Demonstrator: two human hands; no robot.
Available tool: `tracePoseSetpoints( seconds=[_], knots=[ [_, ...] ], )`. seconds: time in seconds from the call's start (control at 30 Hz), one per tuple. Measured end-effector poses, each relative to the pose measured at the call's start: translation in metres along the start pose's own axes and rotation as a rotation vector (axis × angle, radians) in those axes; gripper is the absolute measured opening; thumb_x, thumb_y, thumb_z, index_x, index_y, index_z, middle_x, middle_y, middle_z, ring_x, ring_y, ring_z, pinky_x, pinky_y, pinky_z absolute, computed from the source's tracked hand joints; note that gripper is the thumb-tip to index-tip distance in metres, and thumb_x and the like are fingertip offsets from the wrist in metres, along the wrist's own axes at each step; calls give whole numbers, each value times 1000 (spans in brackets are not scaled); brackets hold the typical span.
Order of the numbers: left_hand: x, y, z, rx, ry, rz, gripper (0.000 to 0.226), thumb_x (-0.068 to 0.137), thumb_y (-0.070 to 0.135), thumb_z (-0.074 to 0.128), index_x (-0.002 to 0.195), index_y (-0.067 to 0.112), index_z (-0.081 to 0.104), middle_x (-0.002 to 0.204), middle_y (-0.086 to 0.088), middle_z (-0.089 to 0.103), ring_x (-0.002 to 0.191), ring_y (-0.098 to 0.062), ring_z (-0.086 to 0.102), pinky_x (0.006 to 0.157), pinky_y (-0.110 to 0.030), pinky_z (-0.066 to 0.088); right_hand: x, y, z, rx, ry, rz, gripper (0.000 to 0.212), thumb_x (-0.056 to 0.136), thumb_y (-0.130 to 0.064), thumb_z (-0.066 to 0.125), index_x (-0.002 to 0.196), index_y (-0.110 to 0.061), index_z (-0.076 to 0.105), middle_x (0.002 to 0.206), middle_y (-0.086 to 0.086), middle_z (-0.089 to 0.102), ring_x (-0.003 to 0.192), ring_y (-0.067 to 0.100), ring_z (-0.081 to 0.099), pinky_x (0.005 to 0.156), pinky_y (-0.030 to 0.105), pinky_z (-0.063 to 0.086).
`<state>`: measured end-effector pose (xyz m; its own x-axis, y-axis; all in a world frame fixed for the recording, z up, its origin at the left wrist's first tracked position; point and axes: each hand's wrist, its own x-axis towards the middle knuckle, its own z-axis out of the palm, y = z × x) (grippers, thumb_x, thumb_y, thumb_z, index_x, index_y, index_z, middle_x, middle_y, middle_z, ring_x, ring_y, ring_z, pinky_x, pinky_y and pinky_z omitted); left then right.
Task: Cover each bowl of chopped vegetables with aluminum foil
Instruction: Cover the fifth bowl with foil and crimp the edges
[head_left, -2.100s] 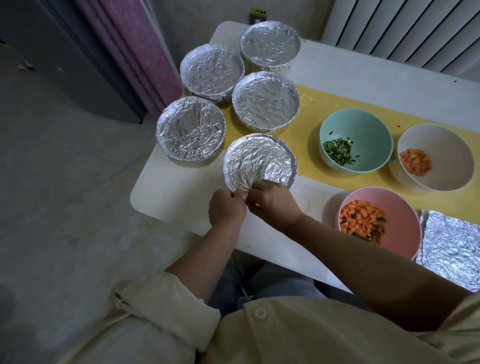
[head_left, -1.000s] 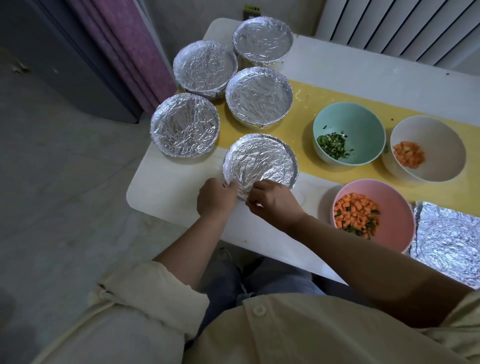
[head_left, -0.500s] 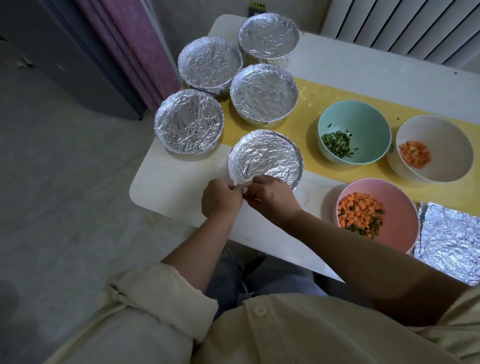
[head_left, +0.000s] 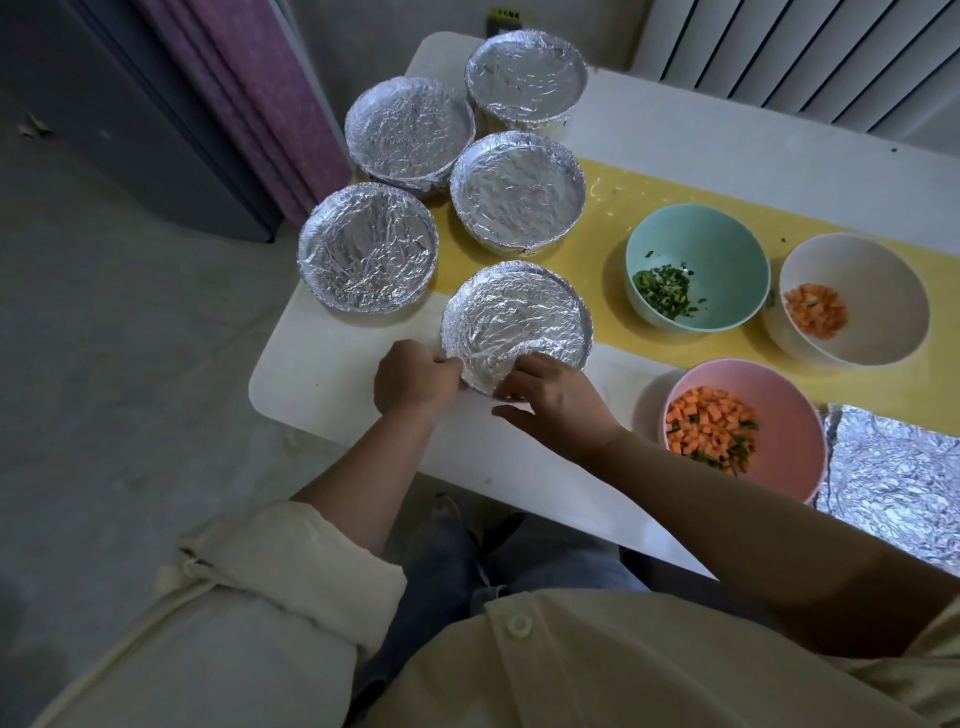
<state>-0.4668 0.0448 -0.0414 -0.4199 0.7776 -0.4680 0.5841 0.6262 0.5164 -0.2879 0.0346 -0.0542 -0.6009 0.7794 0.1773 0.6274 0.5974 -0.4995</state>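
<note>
At the near left corner of the white table (head_left: 322, 379), the nearest foil-covered bowl (head_left: 519, 317) sits partly on the yellow runner (head_left: 613, 249). The left hand (head_left: 413, 382) pinches the crinkled foil at the bowl's near-left rim, and the right hand (head_left: 556, 402) curls its fingers over the near rim just beside it, thumb held out free; the hands are close together, apart by a small gap. Beyond them four more foil-covered bowls (head_left: 517, 192) cluster toward the far left corner. To the right stand three uncovered ones: a teal bowl (head_left: 727, 244) with chopped greens, a white bowl (head_left: 878, 332) with diced carrot, and nearer the person a pink bowl (head_left: 789, 410) with carrot and greens mixed. A flat foil sheet (head_left: 893, 467) lies just right of the pink bowl
</note>
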Motion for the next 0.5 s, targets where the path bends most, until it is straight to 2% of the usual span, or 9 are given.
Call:
tracePoseSetpoints(
  seconds=[0.03, 0.1, 0.17, 0.23, 0.37, 0.5],
  knots=[
    [1, -1, 2, -22, -5, 3, 23, 76, 29, 67, 71, 9, 75, 68, -8, 73, 68, -25, 71, 69, -38, 58, 0, 1, 1, -5, 5, -2, 10, 78, -15, 73, 76, -9, 65, 76, 7, 59, 71, 28, 58, 55, 36, 49],
    [-3, -5, 7, -107, -2, -12, 31, 76, 40, 65, 70, 11, 75, 67, -5, 73, 66, -24, 72, 72, -41, 60, 3, 1, 5, -15, 16, 1, 13, 82, -13, 63, 70, -9, 63, 71, 6, 57, 66, 28, 56, 52, 37, 48],
    [-10, -9, 12, -198, 10, -51, 51, 69, 62, 58, 65, 13, 73, 66, -1, 73, 63, -23, 72, 71, -38, 59, 7, -2, 8, -30, 24, 5, 14, 80, -10, 60, 66, -8, 62, 67, 6, 55, 63, 28, 55, 49, 36, 48],
    [-16, -11, 18, -232, 13, -78, 62, 63, 74, 57, 62, 14, 72, 66, 0, 73, 62, -24, 72, 70, -35, 58, 9, -6, 9, -25, 35, 8, 13, 78, -9, 62, 65, -8, 62, 66, 6, 55, 61, 28, 56, 49, 31, 46],
    [-15, -11, 28, -209, 16, -115, 49, 75, 59, 65, 69, 10, 70, 70, -6, 72, 67, -26, 71, 70, -39, 59, 11, -10, 10, -7, 40, 1, 10, 76, -6, 64, 66, -8, 62, 66, 7, 57, 60, 28, 57, 50, 29, 43],
    [-8, -10, 34, -199, -27, -114, 34, 83, 34, 61, 70, 3, 69, 70, -13, 72, 70, -32, 72, 72, -46, 60, 12, -11, 11, -7, 33, 3, 10, 75, -6, 63, 65, -7, 63, 65, 7, 57, 59, 29, 57, 48, 31, 45]
  ],
)
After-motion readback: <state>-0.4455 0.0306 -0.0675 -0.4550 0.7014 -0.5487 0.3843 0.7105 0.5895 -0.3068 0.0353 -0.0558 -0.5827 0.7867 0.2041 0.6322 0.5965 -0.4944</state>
